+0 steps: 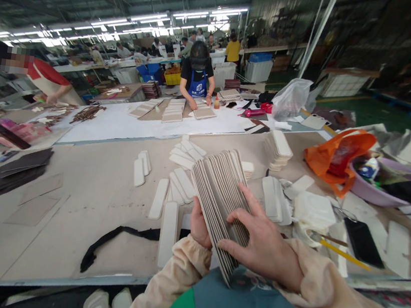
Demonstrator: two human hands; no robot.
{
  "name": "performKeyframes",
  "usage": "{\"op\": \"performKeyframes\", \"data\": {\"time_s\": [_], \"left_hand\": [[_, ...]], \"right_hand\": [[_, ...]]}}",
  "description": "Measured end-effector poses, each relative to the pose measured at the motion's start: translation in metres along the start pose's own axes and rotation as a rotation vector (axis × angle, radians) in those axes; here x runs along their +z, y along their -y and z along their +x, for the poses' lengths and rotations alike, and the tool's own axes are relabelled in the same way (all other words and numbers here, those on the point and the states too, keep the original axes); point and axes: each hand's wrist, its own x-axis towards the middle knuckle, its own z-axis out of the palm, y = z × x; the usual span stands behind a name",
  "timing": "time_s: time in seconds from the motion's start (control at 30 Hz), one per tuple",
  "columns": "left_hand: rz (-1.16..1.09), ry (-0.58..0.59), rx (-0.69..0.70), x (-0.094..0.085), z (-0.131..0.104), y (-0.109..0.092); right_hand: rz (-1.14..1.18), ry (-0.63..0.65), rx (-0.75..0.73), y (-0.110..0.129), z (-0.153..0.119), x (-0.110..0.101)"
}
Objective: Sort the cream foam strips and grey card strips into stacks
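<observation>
A thick stack of long cream panels with rounded ends (219, 191) stands tilted in front of my body, edges facing up. My left hand (201, 226) is wrapped round its left side from beneath, with part of the palm hidden behind the stack. Over the right side lies my right hand (264, 240), its thumb and fingers bent onto the panel edges, where a gap parts the stack. Just left of it, several loose cream panels (180, 185) are spread on the table, and one long panel (168, 235) lies near my left sleeve.
A black cloth strip (119, 236) lies on the table (95, 185). To the right are a panel stack (279, 151), a phone (363, 241), a yellow-handled tool (344, 254), an orange bag (336, 153) and a purple basin (378, 194). A co-worker (198, 77) works across the table.
</observation>
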Motion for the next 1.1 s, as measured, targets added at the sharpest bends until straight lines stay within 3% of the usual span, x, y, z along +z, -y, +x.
{"op": "performKeyframes", "data": {"time_s": [0.7, 0.93, 1.1], "left_hand": [[-0.024, 0.024, -0.024, -0.005, -0.002, 0.000], [-0.038, -0.100, -0.012, -0.014, 0.002, 0.003], [-0.061, -0.085, -0.013, -0.017, 0.003, 0.006]], "right_hand": [[0.046, -0.002, -0.034, -0.002, 0.000, 0.001], [0.037, 0.006, 0.001, -0.004, 0.001, 0.004], [0.029, 0.024, 0.049, -0.016, -0.001, 0.015]]}}
